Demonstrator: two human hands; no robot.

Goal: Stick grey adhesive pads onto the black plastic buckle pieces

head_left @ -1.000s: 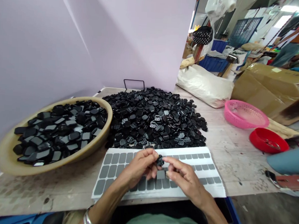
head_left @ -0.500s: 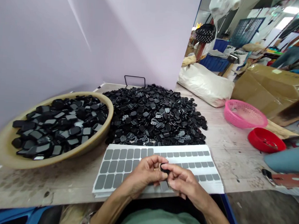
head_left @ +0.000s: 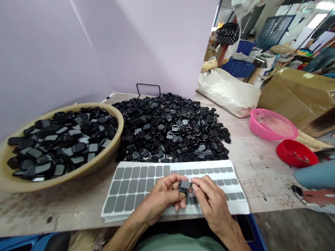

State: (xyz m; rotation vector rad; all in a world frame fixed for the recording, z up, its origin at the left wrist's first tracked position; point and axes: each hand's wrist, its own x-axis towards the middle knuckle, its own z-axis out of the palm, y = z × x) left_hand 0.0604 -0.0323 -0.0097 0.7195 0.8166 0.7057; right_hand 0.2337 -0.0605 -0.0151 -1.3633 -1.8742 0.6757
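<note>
Between thumb and fingers, my left hand (head_left: 167, 193) holds a small black piece (head_left: 183, 189) above the sticker sheets. A grey sticker (head_left: 185, 185) lies on that piece, its right edge pinched by my right hand (head_left: 212, 200). Beneath both hands is a stack of white sheets (head_left: 109, 213) with rows of grey rounded stickers, part of them hidden by my hands. Behind the sheets a large heap of black pieces (head_left: 167, 121) covers the table. At the left, a beige basin (head_left: 120, 136) is full of black pieces, many with grey tops.
On the right of the table (head_left: 256, 157) are a pink basket (head_left: 272, 126) and a red bowl (head_left: 296, 153) with small items. A white sack (head_left: 229, 92) and a cardboard box (head_left: 302, 97) lie behind them. A pale wall (head_left: 150, 33) rises behind the heap.
The black piece in my left hand has turned, and a grey sticker now shows on it. My right hand has shifted slightly right. The whole view has moved a little.
</note>
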